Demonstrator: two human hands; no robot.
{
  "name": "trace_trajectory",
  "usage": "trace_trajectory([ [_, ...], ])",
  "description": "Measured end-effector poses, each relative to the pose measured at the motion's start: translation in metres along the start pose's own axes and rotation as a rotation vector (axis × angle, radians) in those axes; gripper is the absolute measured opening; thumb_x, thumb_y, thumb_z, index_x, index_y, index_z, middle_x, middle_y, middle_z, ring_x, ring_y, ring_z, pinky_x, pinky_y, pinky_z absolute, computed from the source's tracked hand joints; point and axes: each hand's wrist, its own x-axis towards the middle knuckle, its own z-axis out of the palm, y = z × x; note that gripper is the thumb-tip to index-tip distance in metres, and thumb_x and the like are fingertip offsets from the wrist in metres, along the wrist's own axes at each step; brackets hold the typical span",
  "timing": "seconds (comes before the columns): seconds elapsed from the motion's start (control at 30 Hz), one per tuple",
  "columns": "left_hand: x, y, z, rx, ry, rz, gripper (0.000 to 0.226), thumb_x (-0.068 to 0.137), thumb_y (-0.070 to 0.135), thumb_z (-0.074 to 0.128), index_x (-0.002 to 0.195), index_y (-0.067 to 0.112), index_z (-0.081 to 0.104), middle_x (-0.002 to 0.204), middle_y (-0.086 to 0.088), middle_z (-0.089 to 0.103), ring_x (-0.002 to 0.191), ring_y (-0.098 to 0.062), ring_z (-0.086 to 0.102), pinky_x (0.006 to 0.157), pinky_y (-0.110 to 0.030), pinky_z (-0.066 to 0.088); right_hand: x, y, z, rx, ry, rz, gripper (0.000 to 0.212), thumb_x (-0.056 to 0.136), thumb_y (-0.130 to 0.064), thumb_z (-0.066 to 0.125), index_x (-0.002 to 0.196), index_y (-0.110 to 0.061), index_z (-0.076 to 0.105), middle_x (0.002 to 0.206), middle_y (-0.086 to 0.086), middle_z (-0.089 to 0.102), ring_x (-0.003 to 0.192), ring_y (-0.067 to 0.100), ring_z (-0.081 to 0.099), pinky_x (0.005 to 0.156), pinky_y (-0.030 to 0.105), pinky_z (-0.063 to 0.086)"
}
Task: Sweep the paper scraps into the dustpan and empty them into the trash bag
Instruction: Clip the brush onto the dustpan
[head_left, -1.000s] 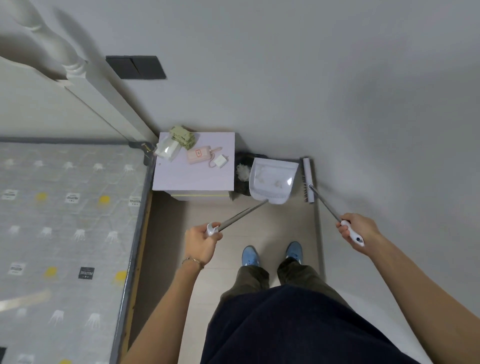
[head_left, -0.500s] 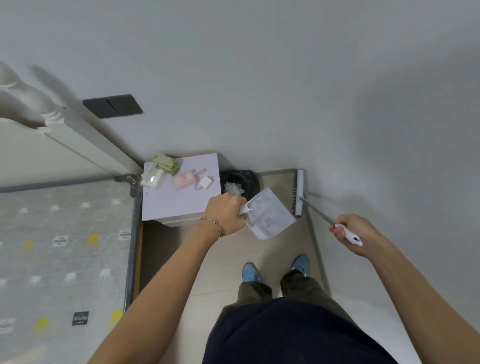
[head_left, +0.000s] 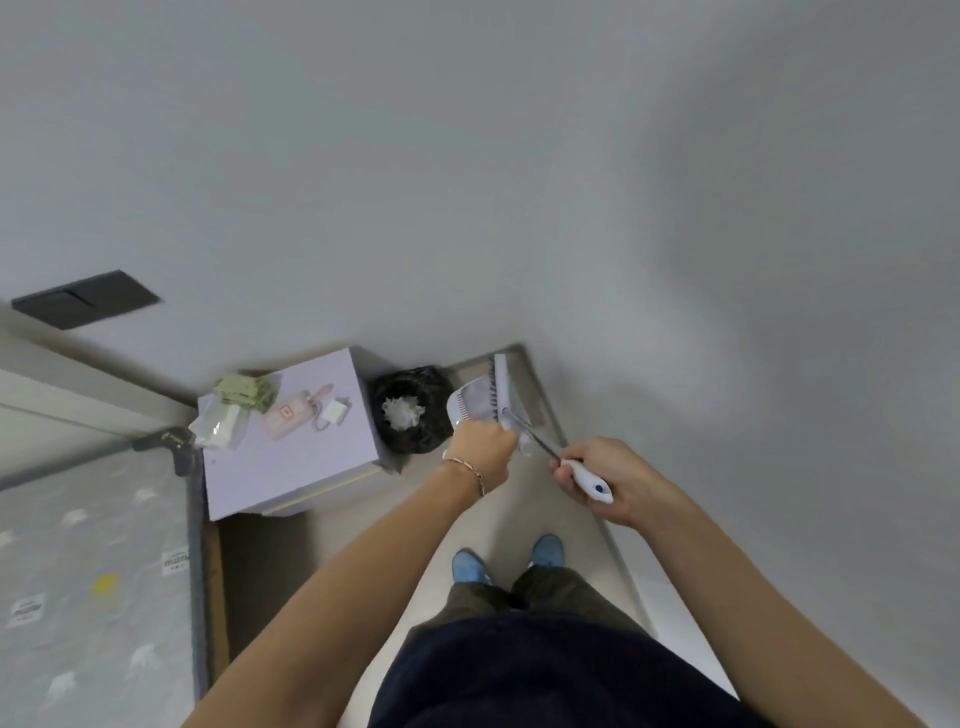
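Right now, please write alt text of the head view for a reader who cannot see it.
Seen from above, the left hand grips a white dustpan beside a black trash bag, while the right hand holds a broom against the pan. A lilac nightstand stands left of the bag.

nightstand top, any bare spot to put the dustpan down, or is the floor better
The nightstand is bare across its front half; its back edge is crowded by the green packets, clear pouch, pink case and charger. The floor strip between nightstand and shoes is also bare.
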Motion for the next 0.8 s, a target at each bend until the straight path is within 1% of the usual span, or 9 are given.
trace_trajectory([
  [0.07,0.005,0.012,-0.003,0.014,-0.007,0.032,0.022,0.084,0.014,0.053,0.105,0.012,0.061,0.099,-0.01,0.069,0.088,-0.033,0.067,0.065,-0.033,0.042,-0.002,0.001,0.0,0.006,-0.047,0.008,0.014,0.094,0.01,0.036,0.094,0.004,0.049,0.076,0.014,0.047,0.042,0.014,0.046,0.037,0.015,0.042],
  [0.13,0.009,0.019,-0.004,0.039,-0.019,0.061,0.016,0.085,0.014,0.053,0.099,0.014,0.062,0.098,-0.009,0.07,0.089,-0.032,0.067,0.064,-0.033,0.039,-0.001,0.001,-0.001,-0.019,-0.065,0.013,0.015,0.095,0.008,0.037,0.092,0.005,0.052,0.074,0.014,0.049,0.05,0.015,0.043,0.038,0.016,0.044],
  [0.23,0.015,0.025,-0.004,0.027,-0.042,0.062,0.013,0.084,0.015,0.054,0.095,0.016,0.061,0.093,-0.008,0.07,0.084,-0.032,0.067,0.062,-0.033,0.042,0.003,-0.001,-0.005,-0.039,-0.063,0.017,0.013,0.096,0.006,0.04,0.095,0.005,0.053,0.07,0.012,0.05,0.048,0.013,0.045,0.038,0.018,0.047],
  [0.33,0.023,0.033,-0.002,-0.017,-0.064,0.08,0.012,0.085,0.015,0.053,0.096,0.013,0.058,0.091,-0.01,0.069,0.082,-0.034,0.066,0.063,-0.034,0.046,0.006,-0.008,-0.012,-0.045,-0.067,0.027,0.011,0.096,0.006,0.042,0.101,0.005,0.052,0.072,0.014,0.051,0.046,0.013,0.047,0.036,0.019,0.045],
  [0.43,0.032,0.04,-0.002,-0.042,-0.094,0.136,0.013,0.084,0.009,0.052,0.094,0.008,0.059,0.091,-0.015,0.068,0.082,-0.037,0.065,0.064,-0.038,0.048,0.008,-0.012,-0.019,-0.038,-0.082,0.052,0.018,0.097,0.005,0.041,0.113,0.006,0.049,0.078,0.015,0.051,0.053,0.013,0.046,0.036,0.017,0.044],
  [0.5,0.037,0.041,-0.001,-0.063,-0.102,0.154,0.013,0.083,0.007,0.052,0.094,0.005,0.059,0.091,-0.017,0.067,0.083,-0.038,0.064,0.065,-0.039,0.048,0.011,-0.013,-0.024,-0.03,-0.102,0.058,0.022,0.097,0.006,0.041,0.117,0.006,0.049,0.079,0.015,0.052,0.054,0.013,0.046,0.036,0.017,0.045],
  [0.57,0.04,0.045,-0.004,-0.065,-0.1,0.157,0.014,0.084,0.006,0.051,0.094,0.004,0.061,0.092,-0.017,0.067,0.085,-0.037,0.064,0.066,-0.039,0.048,0.014,-0.016,-0.028,-0.035,-0.122,0.058,0.019,0.096,0.006,0.042,0.112,0.006,0.051,0.074,0.014,0.053,0.05,0.012,0.047,0.037,0.017,0.045],
  [0.67,0.043,0.058,-0.012,-0.054,-0.102,0.167,0.018,0.087,0.003,0.05,0.098,0.004,0.064,0.097,-0.017,0.068,0.089,-0.036,0.064,0.07,-0.04,0.048,0.017,-0.018,-0.038,-0.042,-0.125,0.069,0.012,0.095,0.007,0.044,0.095,0.007,0.056,0.065,0.011,0.051,0.048,0.011,0.046,0.037,0.015,0.044],
  [0.8,0.046,0.069,-0.005,-0.101,-0.065,0.102,0.021,0.088,0.001,0.049,0.102,0.004,0.064,0.099,-0.02,0.068,0.093,-0.038,0.064,0.081,-0.049,0.052,0.03,-0.023,-0.045,-0.109,-0.079,0.083,0.015,0.096,0.004,0.044,0.106,0.008,0.055,0.069,0.013,0.047,0.042,0.009,0.047,0.036,0.015,0.043],
])
